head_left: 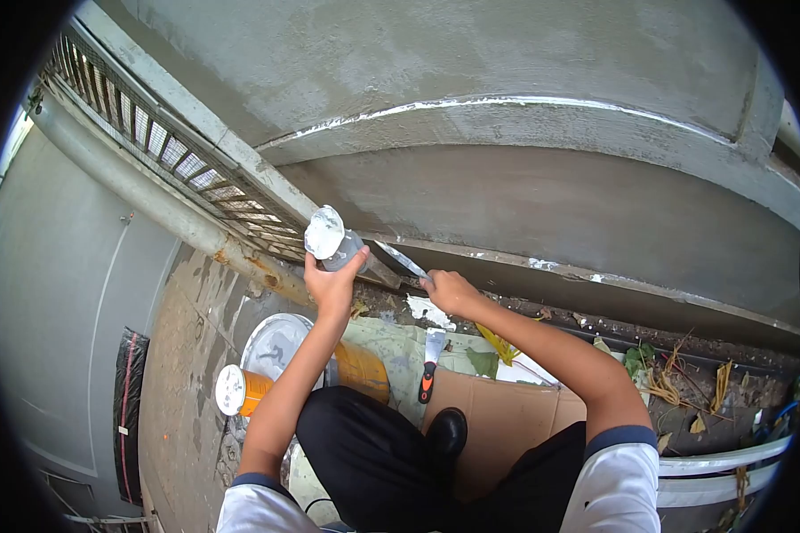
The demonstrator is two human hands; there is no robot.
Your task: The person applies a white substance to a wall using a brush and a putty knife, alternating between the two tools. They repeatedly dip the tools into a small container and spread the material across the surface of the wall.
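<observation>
Holding putty cup (327, 237) in clenched left hand (331, 286), up by the wall ledge (649, 290) | gripping putty knife (402, 258) in right hand (450, 290) | cup judged light, smeared, slippery — best grasped low round its body | blade thin, springy — handle only

No readable text anywhere; the orange cylindrical paint tin (244, 391) at lower left shows no legible label.

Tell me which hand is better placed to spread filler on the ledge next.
Probably the right. The right hand grips the putty knife, blade tip near the grey ledge; the left hand is full, holding up the tub of white filler.
</observation>
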